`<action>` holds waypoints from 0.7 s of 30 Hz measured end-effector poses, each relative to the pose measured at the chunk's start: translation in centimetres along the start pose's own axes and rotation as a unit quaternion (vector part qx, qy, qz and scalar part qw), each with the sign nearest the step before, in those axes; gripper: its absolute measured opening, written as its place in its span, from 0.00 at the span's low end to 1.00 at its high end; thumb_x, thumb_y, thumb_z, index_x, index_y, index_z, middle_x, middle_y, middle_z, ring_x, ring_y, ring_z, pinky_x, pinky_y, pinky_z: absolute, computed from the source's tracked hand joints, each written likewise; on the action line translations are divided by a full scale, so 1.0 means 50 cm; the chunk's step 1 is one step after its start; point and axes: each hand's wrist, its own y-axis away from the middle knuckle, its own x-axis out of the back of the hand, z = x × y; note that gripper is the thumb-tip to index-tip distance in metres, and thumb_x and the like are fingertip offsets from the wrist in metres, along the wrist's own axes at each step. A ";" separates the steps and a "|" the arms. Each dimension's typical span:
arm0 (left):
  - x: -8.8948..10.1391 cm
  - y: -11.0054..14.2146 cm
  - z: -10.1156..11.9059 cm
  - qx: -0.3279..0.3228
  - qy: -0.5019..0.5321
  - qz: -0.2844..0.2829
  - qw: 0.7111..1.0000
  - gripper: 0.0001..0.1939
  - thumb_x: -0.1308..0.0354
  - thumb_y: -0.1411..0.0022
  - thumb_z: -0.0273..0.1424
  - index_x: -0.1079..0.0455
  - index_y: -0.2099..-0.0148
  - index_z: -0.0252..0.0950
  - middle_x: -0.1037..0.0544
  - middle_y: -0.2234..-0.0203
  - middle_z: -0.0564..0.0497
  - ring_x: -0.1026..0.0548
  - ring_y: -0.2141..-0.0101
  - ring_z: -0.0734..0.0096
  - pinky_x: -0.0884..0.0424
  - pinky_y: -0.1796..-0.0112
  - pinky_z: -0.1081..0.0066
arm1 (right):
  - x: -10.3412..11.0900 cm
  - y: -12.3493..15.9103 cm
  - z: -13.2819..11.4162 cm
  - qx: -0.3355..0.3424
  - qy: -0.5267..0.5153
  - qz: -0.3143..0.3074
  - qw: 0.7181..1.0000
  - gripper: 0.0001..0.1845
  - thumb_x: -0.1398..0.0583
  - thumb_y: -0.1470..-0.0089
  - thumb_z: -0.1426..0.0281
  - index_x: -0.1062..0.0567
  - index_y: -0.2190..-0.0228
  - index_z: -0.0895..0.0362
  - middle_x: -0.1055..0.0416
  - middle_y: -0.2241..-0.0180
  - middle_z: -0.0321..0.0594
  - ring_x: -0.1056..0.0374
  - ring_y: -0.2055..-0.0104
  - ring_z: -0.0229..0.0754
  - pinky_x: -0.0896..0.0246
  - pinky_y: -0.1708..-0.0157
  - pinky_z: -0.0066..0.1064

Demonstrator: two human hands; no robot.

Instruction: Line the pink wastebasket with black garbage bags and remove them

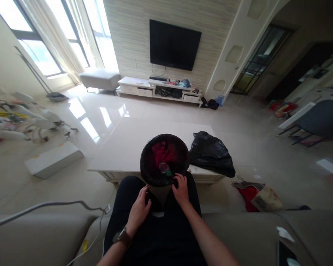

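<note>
A bin lined with a black bag stands between my knees, its liner (144,155) folded over the round rim. Down inside lie something red (161,149) and a clear plastic bottle (163,167) with a green cap (168,173). My right hand (181,187) has its fingers bent over the near right rim, closed on the liner's edge. At the near left side of the bin is my left hand (138,207), thumb apart from the fingers, fingertips close to the rim. Whether those fingertips touch the liner is unclear.
Behind the bin is a low white table (122,147) with a crumpled black plastic bag (211,153) on it. A red and beige bag (258,195) lies on the floor at right. A white box (54,159) is at left. A cable (58,204) crosses the sofa.
</note>
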 end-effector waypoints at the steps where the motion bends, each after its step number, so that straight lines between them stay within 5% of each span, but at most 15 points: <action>1: 0.000 0.000 0.001 0.001 0.001 -0.001 1.000 0.30 0.48 0.30 0.31 0.41 0.27 0.43 0.33 0.30 0.44 0.25 0.36 0.57 0.27 0.37 0.55 | -0.001 0.000 0.002 0.001 -0.001 0.001 1.000 0.14 0.40 0.41 0.76 0.24 0.53 0.52 0.26 0.43 0.46 0.36 0.39 0.53 0.40 0.36 0.51; 21: 0.004 0.005 0.000 0.025 0.010 -0.029 0.999 0.31 0.50 0.30 0.31 0.44 0.26 0.42 0.36 0.28 0.43 0.29 0.33 0.55 0.31 0.34 0.54 | -0.017 0.007 0.028 0.012 0.001 0.011 1.000 0.15 0.39 0.42 0.75 0.24 0.54 0.51 0.25 0.44 0.44 0.34 0.40 0.54 0.38 0.38 0.52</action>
